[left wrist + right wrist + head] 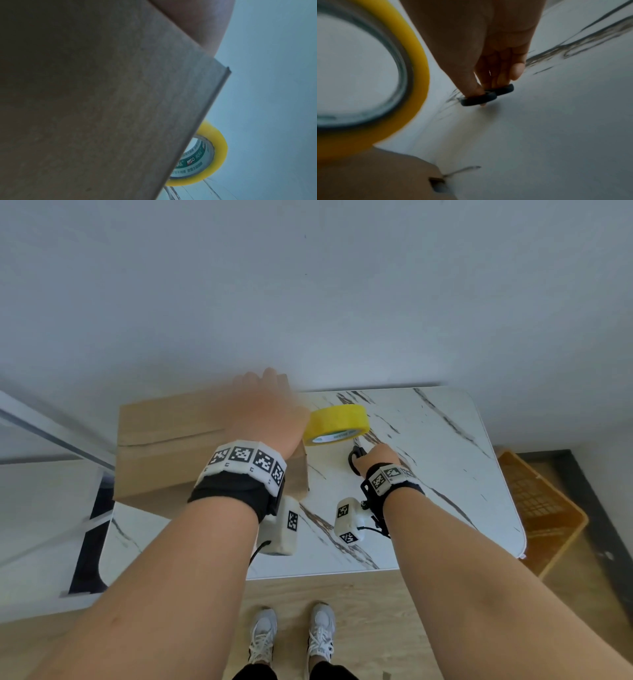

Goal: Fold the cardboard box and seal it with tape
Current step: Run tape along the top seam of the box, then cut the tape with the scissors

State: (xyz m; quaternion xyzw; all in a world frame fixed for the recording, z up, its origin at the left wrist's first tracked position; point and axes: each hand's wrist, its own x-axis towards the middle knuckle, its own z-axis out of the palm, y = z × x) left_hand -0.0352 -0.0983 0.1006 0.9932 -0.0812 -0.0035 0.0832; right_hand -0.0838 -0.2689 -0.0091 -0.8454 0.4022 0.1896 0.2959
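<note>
A brown cardboard box (89,108) panel fills most of the view, its thin edge running diagonally, with part of the left hand (202,23) above it and a yellow tape roll (217,152) standing on the pale bench (197,193) just beyond.

You are standing in what looks like a plain room of a home or a small office — nothing marks it as a workshop or lab. In front of you is a small counter (445,474) with a white marble-pattern top and rounded corners, pushed against a bare pale wall (308,285). The floor (376,611) under your white sneakers (291,635) is light wood laminate. To the right a yellow plastic crate (541,508) sits on the floor — to the left, a white ledge (41,508) with a metal rail.
</note>
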